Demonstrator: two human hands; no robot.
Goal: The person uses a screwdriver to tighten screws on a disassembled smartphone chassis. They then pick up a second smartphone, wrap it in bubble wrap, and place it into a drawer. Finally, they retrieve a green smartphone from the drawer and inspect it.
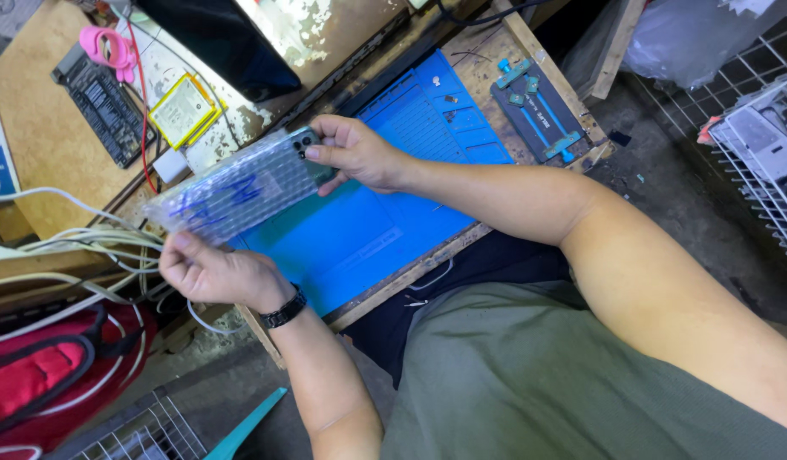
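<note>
**A:** What were the hands busy with at that moment?

**B:** Both held a smartphone in a bubble-wrap sleeve (240, 189) above the blue repair mat (368, 238). The right hand (355, 153) pinched the camera end, thumb on one edge and fingers (321, 126) curled over the other. The left hand (210, 273) closed on the opposite end from below, thumb pressed on the plastic.

**A:** So which step would you call it?

**B:** I judged it as handling the wrapped phone, either sliding it out of the sleeve or turning it to inspect it. Nothing lay open yet, and the sleeve covered most of the body.

**A:** What would the next move have called for?

**B:** Probably one hand holding the sleeve steady while the other drew the phone along its length, without losing the grip on slippery plastic.

**A:** Which way did it point?

**B:** Back side up, camera cluster toward the right hand. Its long axis ran diagonally, from lower left near the white cables (78, 243) up to the right, roughly parallel to the worktop edge (410, 273).

**A:** Was it touching the worktop?

**B:** No, it was held clear above it. A phone clamp jig (538, 111) lay well apart at the far corner.
</note>
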